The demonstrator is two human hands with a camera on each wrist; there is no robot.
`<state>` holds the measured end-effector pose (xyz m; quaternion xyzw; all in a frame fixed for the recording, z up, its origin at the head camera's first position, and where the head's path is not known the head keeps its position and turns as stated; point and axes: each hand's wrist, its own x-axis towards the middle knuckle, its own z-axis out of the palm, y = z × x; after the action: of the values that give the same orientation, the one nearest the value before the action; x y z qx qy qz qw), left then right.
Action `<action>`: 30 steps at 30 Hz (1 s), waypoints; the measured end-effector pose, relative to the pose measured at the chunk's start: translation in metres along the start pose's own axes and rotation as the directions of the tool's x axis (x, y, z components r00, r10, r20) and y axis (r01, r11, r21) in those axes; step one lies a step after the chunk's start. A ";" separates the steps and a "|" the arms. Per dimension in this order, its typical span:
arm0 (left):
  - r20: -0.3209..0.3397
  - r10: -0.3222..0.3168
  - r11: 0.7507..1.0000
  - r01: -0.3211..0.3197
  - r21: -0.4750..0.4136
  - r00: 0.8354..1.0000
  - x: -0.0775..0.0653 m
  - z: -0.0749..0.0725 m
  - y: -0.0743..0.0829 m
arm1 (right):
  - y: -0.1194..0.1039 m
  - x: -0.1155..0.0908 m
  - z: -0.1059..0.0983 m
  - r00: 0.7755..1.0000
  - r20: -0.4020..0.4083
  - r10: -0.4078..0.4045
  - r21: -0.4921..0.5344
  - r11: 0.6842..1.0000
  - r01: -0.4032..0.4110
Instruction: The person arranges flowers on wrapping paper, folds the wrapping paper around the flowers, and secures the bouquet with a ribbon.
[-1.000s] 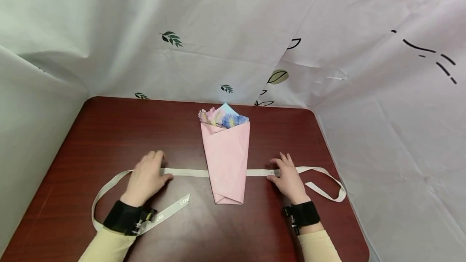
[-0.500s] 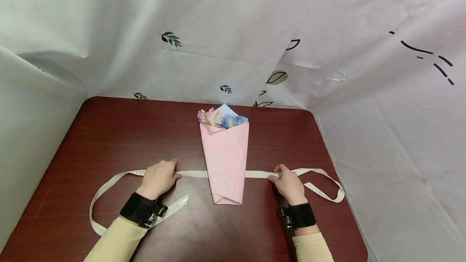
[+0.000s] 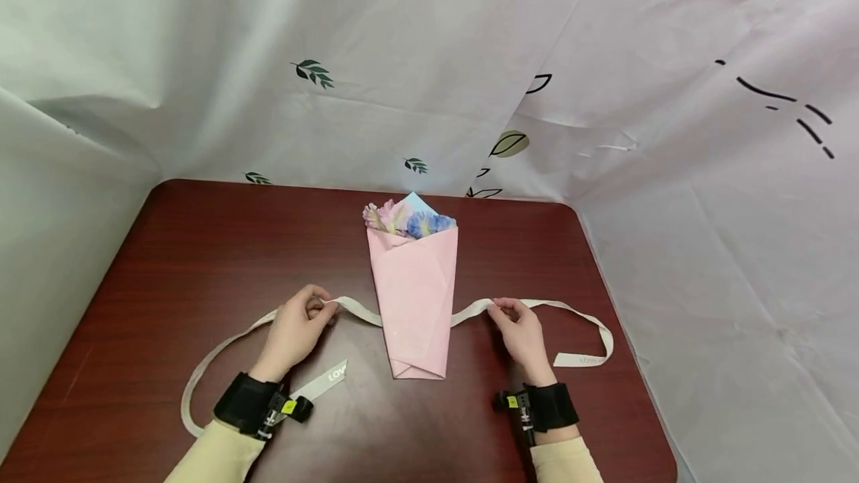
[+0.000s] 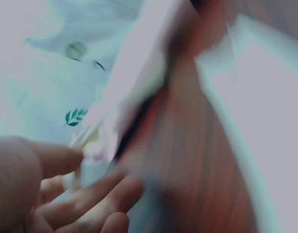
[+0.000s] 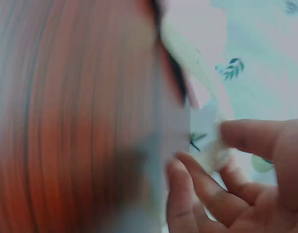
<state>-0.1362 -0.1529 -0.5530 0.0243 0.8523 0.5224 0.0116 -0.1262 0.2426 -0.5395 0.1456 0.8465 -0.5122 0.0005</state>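
Observation:
A bouquet (image 3: 412, 297) in pink wrapping paper lies on the table, its pink and blue flowers (image 3: 409, 220) at the far end. A pale ribbon (image 3: 359, 310) runs beneath it and emerges on both sides. On the left of the bouquet, my left hand (image 3: 295, 326) pinches the ribbon between thumb and fingers, lifting it off the tabletop. My right hand (image 3: 523, 334) pinches the other side, also raised. In the right wrist view, the thumb and fingers (image 5: 251, 133) meet on the ribbon. The left wrist view is blurred, with the bouquet wrap (image 4: 134, 63) behind the hand.
The dark red wooden table (image 3: 268, 244) has rounded far corners. White printed sheeting (image 3: 362, 95) closes in the back and sides. One ribbon end with lettering (image 3: 329, 380) lies by the left wrist; the other curls at the right.
Both hands came down onto the ribbon, pinched it and raised it, so it now slopes up from the bouquet on each side. The left hand also shifted right. The bouquet stays in place.

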 end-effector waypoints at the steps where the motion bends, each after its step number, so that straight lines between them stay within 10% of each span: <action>1: 0.007 -0.053 0.981 0.054 -0.188 0.999 0.000 0.004 0.000 | -0.001 0.000 0.004 0.999 0.014 0.032 0.157 0.987 -0.034; 3: 0.024 -0.160 0.824 0.147 -0.547 0.987 0.000 0.011 0.002 | -0.004 -0.001 0.011 0.995 0.052 0.085 0.454 0.886 -0.100; 6: 0.032 -0.332 0.440 0.185 -0.879 0.943 0.000 0.019 0.010 | -0.011 -0.002 0.020 0.978 0.118 0.172 0.755 0.624 -0.201; 8: 0.052 -0.435 0.204 0.155 -0.967 0.899 0.000 0.021 0.018 | -0.015 -0.003 0.024 0.960 0.174 0.219 0.865 0.433 -0.255; 11: 0.156 -0.480 -0.073 0.138 -0.988 0.863 -0.001 0.019 0.029 | -0.021 -0.003 0.026 0.929 0.246 0.276 0.936 0.180 -0.302; 14: 0.273 -0.429 -0.263 0.170 -0.950 0.861 -0.003 0.015 0.035 | -0.025 -0.001 0.025 0.920 0.265 0.289 0.953 0.070 -0.296; 17: 0.331 -0.361 -0.361 0.197 -0.912 0.872 -0.004 0.012 0.037 | -0.030 0.001 0.022 0.932 0.224 0.285 0.955 0.125 -0.268; 23: 0.299 -0.314 -0.457 0.132 -0.880 0.901 -0.002 0.004 0.034 | -0.040 0.006 0.015 0.968 0.077 0.238 0.933 0.324 -0.154; 26: 0.205 -0.297 -0.386 0.079 -0.919 0.933 -0.002 0.002 0.036 | -0.045 0.006 0.012 0.980 0.019 0.200 0.904 0.415 -0.102; 30: 0.035 -0.297 -0.155 -0.012 -0.988 0.954 0.000 -0.003 0.046 | -0.050 0.007 0.007 0.987 -0.030 0.161 0.866 0.496 -0.055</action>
<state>-0.1354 -0.1348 -0.5107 -0.1417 0.1580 0.9772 -0.0039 -0.1461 0.2165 -0.5009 0.2060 0.4667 -0.8559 -0.0850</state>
